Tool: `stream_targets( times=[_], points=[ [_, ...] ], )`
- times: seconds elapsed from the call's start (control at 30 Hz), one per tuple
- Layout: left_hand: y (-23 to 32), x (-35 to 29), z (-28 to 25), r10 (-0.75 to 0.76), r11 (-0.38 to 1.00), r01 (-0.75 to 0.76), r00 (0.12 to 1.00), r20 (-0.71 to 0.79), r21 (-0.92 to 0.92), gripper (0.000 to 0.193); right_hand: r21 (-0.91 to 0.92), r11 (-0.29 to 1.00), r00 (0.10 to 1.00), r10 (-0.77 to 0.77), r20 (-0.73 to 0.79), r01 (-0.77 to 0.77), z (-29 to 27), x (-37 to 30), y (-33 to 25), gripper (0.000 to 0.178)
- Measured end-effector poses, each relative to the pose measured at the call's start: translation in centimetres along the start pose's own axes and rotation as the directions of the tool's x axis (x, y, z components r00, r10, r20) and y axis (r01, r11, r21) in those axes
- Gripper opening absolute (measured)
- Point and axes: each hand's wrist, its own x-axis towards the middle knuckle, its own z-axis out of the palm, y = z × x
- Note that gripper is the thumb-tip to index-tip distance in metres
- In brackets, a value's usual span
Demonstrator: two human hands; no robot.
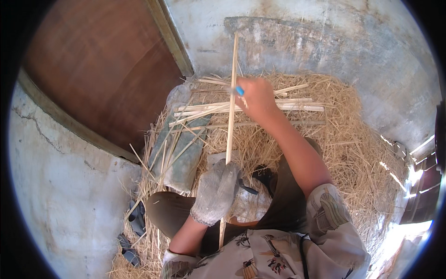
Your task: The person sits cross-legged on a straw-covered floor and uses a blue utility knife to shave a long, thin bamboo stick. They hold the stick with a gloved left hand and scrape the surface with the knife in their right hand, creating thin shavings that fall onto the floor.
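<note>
A long pale bamboo strip stands away from my lap toward the wall. My left hand, in a grey-white knit glove, is closed round its lower part. My bare right hand is closed beside the strip's upper half, on a small tool with a blue end that meets the strip. Motion blurs the tool, and its working edge cannot be made out. Pale shavings curl below the right fingers. A dark, narrow piece sticks out next to the glove; its other end is hidden.
Several split bamboo strips lie crosswise on the straw beyond my knees. A greenish sack with thin strips on it lies at left. Dark sandals rest by the left wall. A brown door and grey wall stand close.
</note>
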Motion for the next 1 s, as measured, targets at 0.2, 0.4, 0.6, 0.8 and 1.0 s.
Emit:
stream_targets(
  times=[0.2, 0.4, 0.6, 0.8, 1.0],
  points=[
    [-0.4, -0.3, 1.2, -0.086, 0.995, 0.086, 0.996, 0.0, -0.056, 0.033, -0.07, 0.883, 0.872, 0.468, 0.144, -0.463, 0.7, 2.5, 3.5, 0.017],
    [-0.9, 0.5, 0.8, -0.048, 0.998, 0.05, 0.996, -0.071, 0.025, 0.032, -0.101, 0.853, 0.829, 0.522, 0.2, -0.512, 3.3, 3.1, 3.7, 0.015],
    [2.4, 0.2, -0.6, -0.344, 0.939, 0.343, 0.938, 0.049, 0.021, 0.036, -0.216, 0.795, 0.77, 0.605, 0.203, -0.567, 5.5, 1.8, 6.8, 0.016],
    [2.5, -1.1, -0.9, 0.279, 0.855, -0.366, 0.922, 0.27, 0.368, 0.011, -0.126, 0.575, 0.57, 0.818, 0.079, -0.808, 2.4, 0.6, 11.3, 0.017],
    [2.4, 0.4, -1.5, -0.037, 0.982, 0.058, 0.992, 0.117, -0.181, 0.036, 0.217, 0.654, 0.687, 0.708, 0.163, -0.725, 3.3, 0.9, 10.0, 0.032]
  ],
)
